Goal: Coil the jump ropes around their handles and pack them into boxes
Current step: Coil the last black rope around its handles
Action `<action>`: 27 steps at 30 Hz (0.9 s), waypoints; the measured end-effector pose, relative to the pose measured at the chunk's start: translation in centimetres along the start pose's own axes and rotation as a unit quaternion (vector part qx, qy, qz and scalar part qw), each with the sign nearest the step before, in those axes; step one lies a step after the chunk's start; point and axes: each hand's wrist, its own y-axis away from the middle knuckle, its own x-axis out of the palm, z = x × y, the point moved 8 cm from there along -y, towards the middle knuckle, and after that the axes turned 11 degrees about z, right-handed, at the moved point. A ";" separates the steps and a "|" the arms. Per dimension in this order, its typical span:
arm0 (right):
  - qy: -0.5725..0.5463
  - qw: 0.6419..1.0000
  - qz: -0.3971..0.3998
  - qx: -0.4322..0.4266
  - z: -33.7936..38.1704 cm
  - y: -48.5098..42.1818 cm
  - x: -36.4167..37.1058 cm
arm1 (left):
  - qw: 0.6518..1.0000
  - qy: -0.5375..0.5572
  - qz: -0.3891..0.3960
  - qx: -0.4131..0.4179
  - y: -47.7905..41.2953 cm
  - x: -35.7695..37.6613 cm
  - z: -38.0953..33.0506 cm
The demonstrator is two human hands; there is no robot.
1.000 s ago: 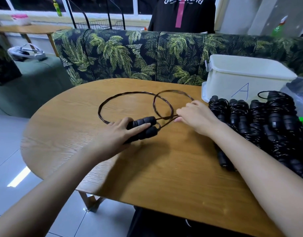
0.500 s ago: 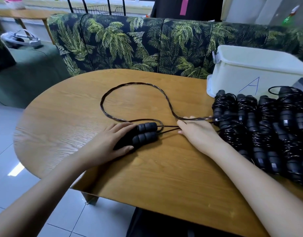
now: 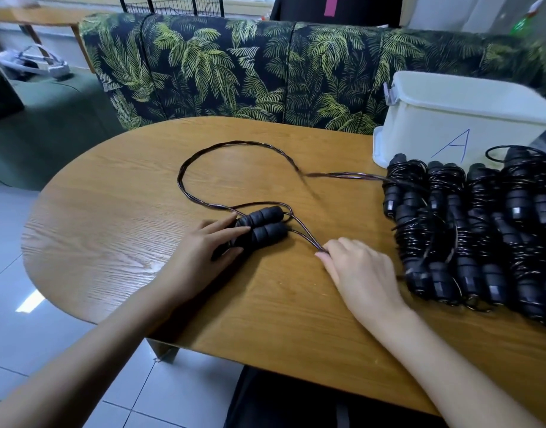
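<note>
Table [image 3: 111,242]: oval, wood.

White box [image 3: 450,118]: far right corner, marked "A", lid on. Nothing seen packed; its inside is hidden.

Coiled ropes [image 3: 481,230]: a large batch along the right edge, cords wound round their handles, just in front of the box. Coiling looks mostly done.

Loose jump rope [image 3: 234,145]: mid-table, cord in one wide twisted loop, its far run reaching the batch. No turns on it yet.

Handles [image 3: 262,225]: paired side by side near the table's middle.

Left hand [image 3: 204,245]: fingers nearly straight, pinning the handles down.

Right hand [image 3: 361,270]: fingertips pinch the doubled cord beside the handles.

Left: wind this rope, then box everything.
</note>
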 end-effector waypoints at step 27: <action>-0.031 0.990 -0.017 -0.137 10.6 2.4 -1.8 | 0.991 -0.073 0.074 -0.085 -2.8 1.1 -2.6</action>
